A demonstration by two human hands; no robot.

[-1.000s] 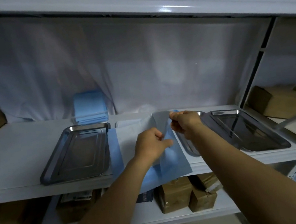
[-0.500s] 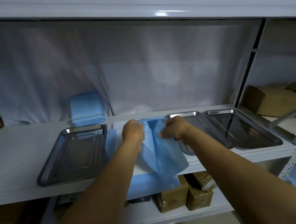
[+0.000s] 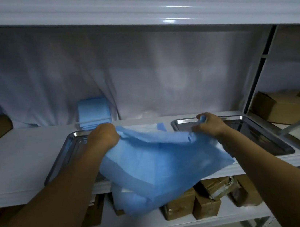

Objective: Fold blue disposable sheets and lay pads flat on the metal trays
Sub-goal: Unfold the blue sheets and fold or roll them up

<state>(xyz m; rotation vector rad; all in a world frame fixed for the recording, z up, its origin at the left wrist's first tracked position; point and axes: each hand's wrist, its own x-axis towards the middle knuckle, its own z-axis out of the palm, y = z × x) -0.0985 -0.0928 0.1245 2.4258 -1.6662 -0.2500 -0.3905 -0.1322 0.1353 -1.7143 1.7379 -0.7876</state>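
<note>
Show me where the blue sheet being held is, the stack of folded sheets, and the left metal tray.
blue sheet (image 3: 161, 161), head view, middle of the draped part
stack of folded sheets (image 3: 93, 111), head view, top sheet
left metal tray (image 3: 64, 153), head view, bare left wall

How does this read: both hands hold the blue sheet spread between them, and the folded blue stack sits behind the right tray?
No: the head view shows the folded blue stack behind the left tray, not the right tray. The left hand and right hand do hold the blue sheet spread between them.
</note>
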